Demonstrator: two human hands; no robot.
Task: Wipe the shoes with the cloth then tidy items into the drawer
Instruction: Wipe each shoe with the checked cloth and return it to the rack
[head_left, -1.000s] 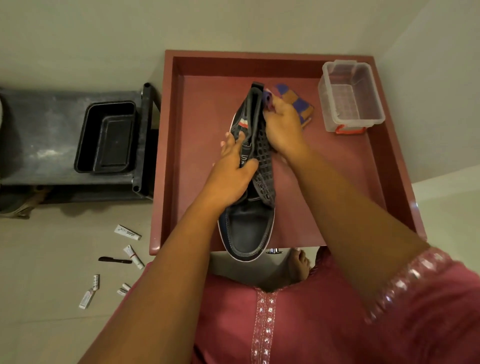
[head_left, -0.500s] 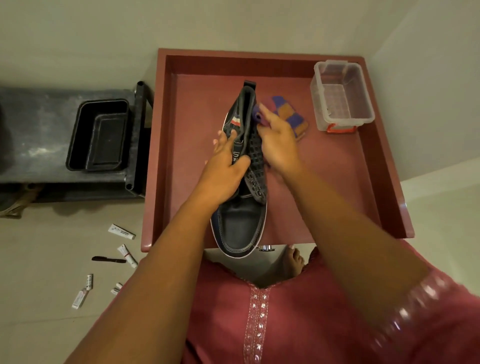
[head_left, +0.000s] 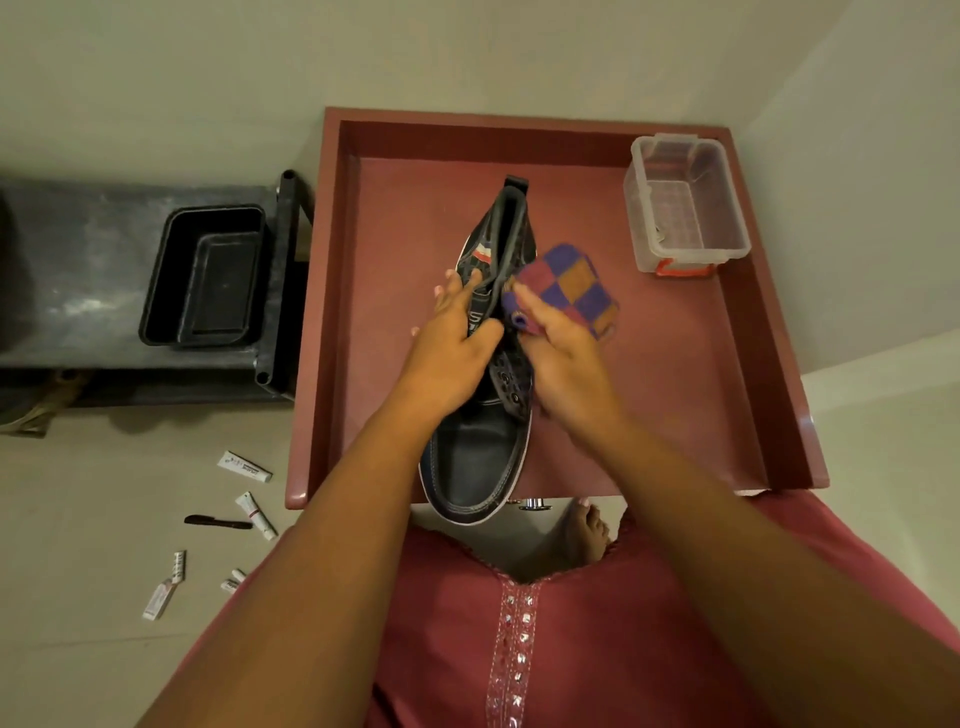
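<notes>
Over an open red drawer (head_left: 769, 364), the left hand (head_left: 452, 358) grips a black high-top shoe (head_left: 478, 457) — the right hand (head_left: 566, 358) presses a checkered cloth (head_left: 571, 288) against its side.

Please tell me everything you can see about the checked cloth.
The cloth is a small folded pad, checked in purple, orange and dark red, and looks like soft towelling. A small ring or loop shows at its near corner. The right hand grips its near edge and holds it against the right side of the dark shoe, near the ankle opening, above the red drawer. The left hand steadies the shoe and does not touch the cloth.
</notes>
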